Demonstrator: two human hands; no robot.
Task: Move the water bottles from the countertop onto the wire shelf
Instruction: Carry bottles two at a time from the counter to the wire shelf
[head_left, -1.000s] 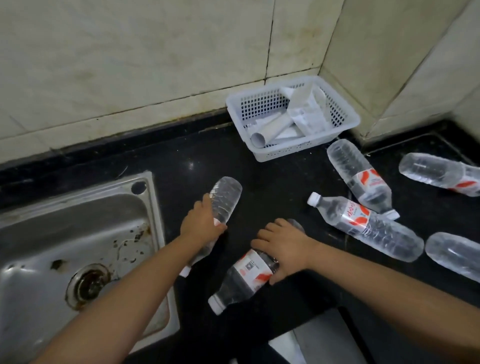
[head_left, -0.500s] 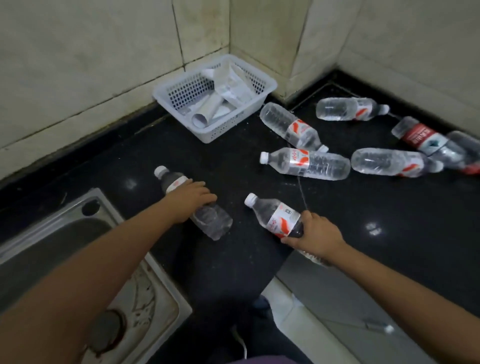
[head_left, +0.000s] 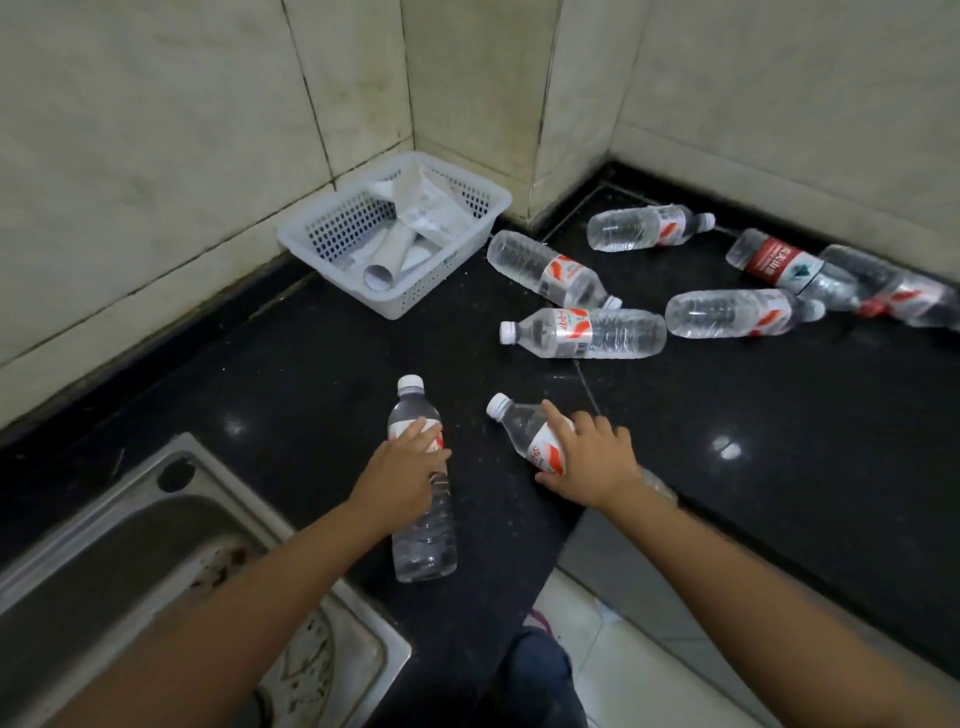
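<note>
Two clear water bottles with white caps and red-white labels lie on the black countertop (head_left: 779, 441) near its front edge. My left hand (head_left: 400, 480) grips the left bottle (head_left: 423, 535) around its middle, cap pointing away. My right hand (head_left: 589, 460) is closed over the right bottle (head_left: 519, 423), whose base pokes past the counter edge. Several more bottles lie on their sides farther back right, among them one (head_left: 587, 333), another (head_left: 553, 269) and one (head_left: 647, 227) near the wall. No wire shelf is in view.
A white plastic basket (head_left: 457, 260) with rolled papers sits in the wall corner. A steel sink (head_left: 130, 561) lies at the lower left. Tiled walls close off the back and right. Pale floor tiles (head_left: 639, 675) and my leg show below the counter's inner corner.
The view has swung right, bringing more bottles into sight. Both hands turned their bottles on the counter; the left bottle's cap now points away and both bottles lie closer to the front edge.
</note>
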